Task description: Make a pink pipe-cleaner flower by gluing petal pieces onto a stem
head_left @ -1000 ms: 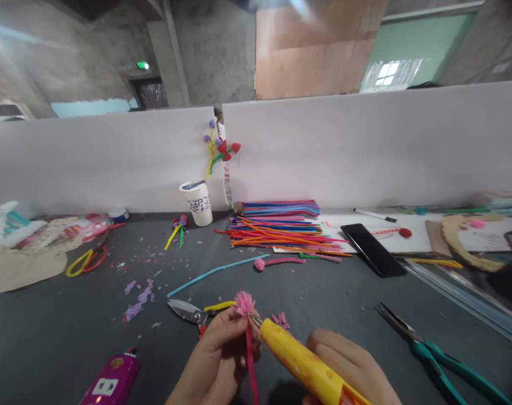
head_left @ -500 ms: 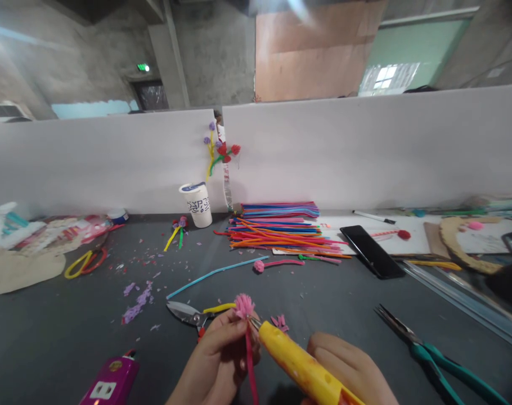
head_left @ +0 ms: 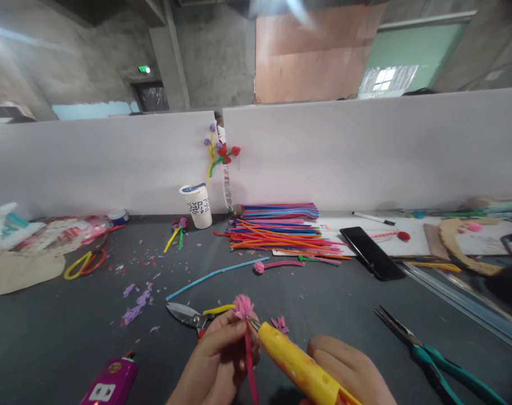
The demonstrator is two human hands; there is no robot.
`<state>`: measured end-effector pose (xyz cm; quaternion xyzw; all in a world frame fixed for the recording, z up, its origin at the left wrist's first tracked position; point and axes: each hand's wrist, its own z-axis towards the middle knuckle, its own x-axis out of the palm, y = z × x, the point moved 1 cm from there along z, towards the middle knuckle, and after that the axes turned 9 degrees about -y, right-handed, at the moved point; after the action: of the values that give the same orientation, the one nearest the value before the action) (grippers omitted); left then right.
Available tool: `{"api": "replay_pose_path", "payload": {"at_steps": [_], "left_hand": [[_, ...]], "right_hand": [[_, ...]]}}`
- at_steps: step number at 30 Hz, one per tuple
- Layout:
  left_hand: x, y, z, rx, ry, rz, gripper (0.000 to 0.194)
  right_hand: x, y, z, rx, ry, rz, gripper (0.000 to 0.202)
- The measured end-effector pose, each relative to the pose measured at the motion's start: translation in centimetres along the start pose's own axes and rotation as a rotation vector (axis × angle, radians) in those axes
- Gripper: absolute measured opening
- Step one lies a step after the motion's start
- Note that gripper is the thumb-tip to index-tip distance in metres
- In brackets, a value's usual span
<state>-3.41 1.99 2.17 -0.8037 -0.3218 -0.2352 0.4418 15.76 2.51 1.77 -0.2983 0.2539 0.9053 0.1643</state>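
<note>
Pinching a red-pink stem [head_left: 250, 363] just under its pink fringed flower head [head_left: 243, 306], at the lower centre of the frame, the left hand [head_left: 216, 351] is closed, with thumb and fingertips together. The right hand [head_left: 344, 360], lower right of centre, curls around the yellow glue gun [head_left: 298, 365]; the frame's bottom edge cuts off part of that grip, so the trigger cannot be seen. The metal nozzle [head_left: 254, 323] meets the base of the flower head, very near the left fingertips. If the gun is hot, a small slip there could burn them, and too hard a squeeze might flood the fringe with glue and mat it. A loose pinch could let the head set crooked on the stem.

Just beyond the left hand, the shears [head_left: 188, 316] lie with their blades bare, so a jerk away from heat might knock into them. Pink clippings [head_left: 280, 324] sit just beside the nozzle and could stick to stray glue. Farther back, at the centre, a pink ball-headed flower [head_left: 259, 267] and the pile of chenille stems [head_left: 277, 230] look far enough off to escape drips.
</note>
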Motion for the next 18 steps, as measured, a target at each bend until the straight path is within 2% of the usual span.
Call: {"api": "replay_pose_path", "payload": {"at_steps": [3, 6, 9, 12, 15, 16, 18], "left_hand": [[-0.1, 0.3, 0.4, 0.015, -0.029, -0.039, 0.021], [-0.1, 0.3, 0.6, 0.027, -0.002, -0.049, 0.021], [0.1, -0.2, 0.6, 0.055, 0.060, -0.032, 0.016], [0.2, -0.8, 0.6, 0.112, 0.076, 0.042, 0.020], [0.1, -1.3, 0.9, 0.117, 0.070, 0.126, 0.020], [0.0, -1.3, 1.1, 0.115, 0.066, 0.139, 0.018], [-0.1, -1.5, 1.4, 0.112, 0.052, 0.153, 0.017]], "right_hand": [[0.1, -0.2, -0.4, -0.026, 0.031, -0.067, 0.038], [-0.3, -0.1, -0.1, -0.030, 0.022, -0.113, 0.028], [-1.2, 0.0, 1.0, 0.069, 0.041, -0.157, 0.023], [-2.1, -0.6, 1.8, 0.265, 0.183, -0.285, 0.015], [-2.4, -2.5, 1.3, 0.430, 0.452, -0.487, 0.005], [-2.4, -3.3, 0.9, 0.452, 0.540, -0.528, 0.010], [-2.5, -4.6, 0.0, 0.468, 0.626, -0.547, 0.019]]}}
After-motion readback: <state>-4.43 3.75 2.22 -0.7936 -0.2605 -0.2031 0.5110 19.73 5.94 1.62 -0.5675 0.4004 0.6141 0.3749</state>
